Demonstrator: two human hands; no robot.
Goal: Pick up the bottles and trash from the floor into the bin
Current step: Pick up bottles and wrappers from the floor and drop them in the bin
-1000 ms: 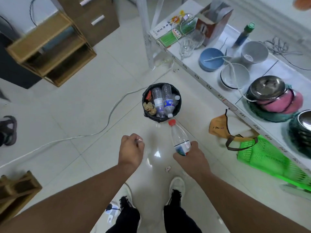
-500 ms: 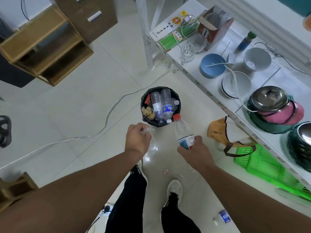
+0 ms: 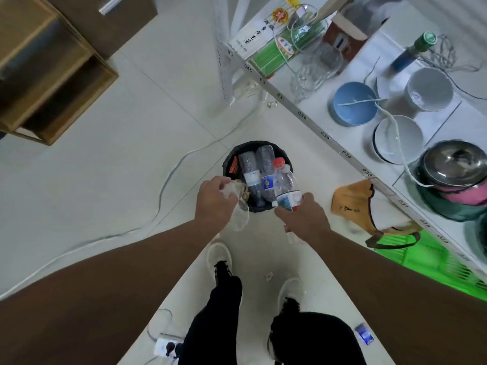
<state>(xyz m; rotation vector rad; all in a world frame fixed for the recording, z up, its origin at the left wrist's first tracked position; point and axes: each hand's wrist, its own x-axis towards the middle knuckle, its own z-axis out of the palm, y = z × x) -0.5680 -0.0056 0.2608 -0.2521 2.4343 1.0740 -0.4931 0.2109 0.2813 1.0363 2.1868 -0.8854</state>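
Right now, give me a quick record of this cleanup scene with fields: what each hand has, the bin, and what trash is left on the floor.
left hand: left hand grips a crumpled clear plastic piece at the bin's near edge
right hand: right hand holds a red-capped bottle over the bin
bin: black bin on the floor, holding two clear bottles and other trash
left on floor: small scrap between the shoes, blue wrapper at lower right

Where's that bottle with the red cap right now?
The red-capped bottle is in the right hand, at centre of view, tilted over the black bin's near rim.
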